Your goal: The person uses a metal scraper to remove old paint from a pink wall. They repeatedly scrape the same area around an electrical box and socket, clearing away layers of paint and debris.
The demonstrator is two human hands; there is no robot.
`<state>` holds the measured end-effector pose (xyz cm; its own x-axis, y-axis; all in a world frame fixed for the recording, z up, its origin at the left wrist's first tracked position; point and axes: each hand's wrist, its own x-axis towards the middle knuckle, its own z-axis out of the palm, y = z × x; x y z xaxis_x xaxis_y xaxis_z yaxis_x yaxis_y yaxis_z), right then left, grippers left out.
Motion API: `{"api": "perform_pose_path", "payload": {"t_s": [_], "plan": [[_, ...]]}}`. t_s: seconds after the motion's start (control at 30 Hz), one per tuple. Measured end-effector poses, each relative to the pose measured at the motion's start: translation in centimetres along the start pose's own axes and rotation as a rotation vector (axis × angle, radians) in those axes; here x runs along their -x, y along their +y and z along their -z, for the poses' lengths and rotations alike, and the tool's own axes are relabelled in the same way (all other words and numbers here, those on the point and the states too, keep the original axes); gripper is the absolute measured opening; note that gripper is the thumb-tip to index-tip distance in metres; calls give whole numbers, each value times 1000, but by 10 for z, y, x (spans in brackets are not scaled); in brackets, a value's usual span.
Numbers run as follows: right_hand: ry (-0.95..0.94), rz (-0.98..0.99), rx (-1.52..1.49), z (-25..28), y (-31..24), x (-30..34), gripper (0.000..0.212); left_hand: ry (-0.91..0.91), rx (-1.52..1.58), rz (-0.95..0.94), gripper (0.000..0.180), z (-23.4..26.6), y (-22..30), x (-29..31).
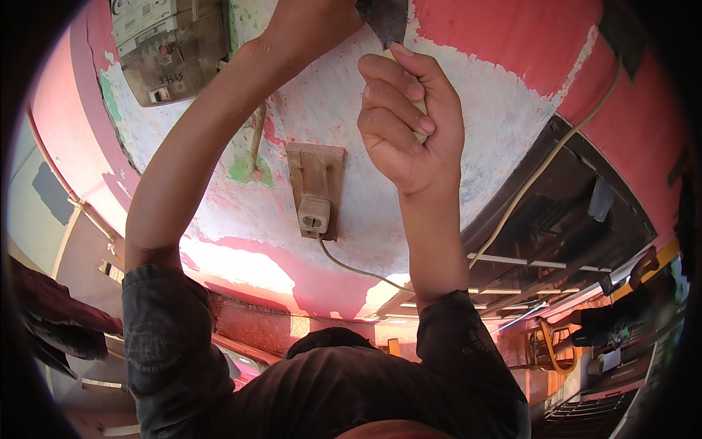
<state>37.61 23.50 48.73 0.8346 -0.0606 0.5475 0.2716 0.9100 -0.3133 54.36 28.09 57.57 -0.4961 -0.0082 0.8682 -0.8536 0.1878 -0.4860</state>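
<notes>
The head view showed the right hand (411,121) with its fingers (387,99) curled closed around the pale handle (420,107) of a scraper (387,20), whose dark blade stuck out beyond them at the far edge, before the patchy wall (504,102), beside the left hand (319,22), whose fingers' state I could not tell.

1. We see a meter box (172,55) with a clear cover.
2. We find a pale socket (314,214) near a wooden board's (316,164) lower edge, trailing a cord (356,271).
3. We notice a yellowish cable (523,193) over a dark panel (563,208).
4. We see an orange chair (548,344) near another person (618,322).
</notes>
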Motion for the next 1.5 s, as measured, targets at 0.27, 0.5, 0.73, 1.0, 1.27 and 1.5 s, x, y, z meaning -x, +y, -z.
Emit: {"api": "perform_pose_path", "payload": {"t_s": [0.27,0.5,0.73,1.0,1.27,1.5], "plan": [[7,-3,12,-9,1,-7,37,19,21,23,13,-3,-1,-3],[9,9,24,-11,-4,-10,36,50,0,40,14,-5,-4,-6],[-21,-20,19,-18,-11,-13,31,43,-10,-2,14,-4,-8,-12],[-4,-23,11,-15,-7,-6,29,45,0,23,15,-4,-6,-5],[17,37,-12,0,1,8,32,-39,8,-16,15,-5,6,8],[-27,47,-65,-14,0,-11,35,-9,3,-60,12,-3,-9,-16]]}}
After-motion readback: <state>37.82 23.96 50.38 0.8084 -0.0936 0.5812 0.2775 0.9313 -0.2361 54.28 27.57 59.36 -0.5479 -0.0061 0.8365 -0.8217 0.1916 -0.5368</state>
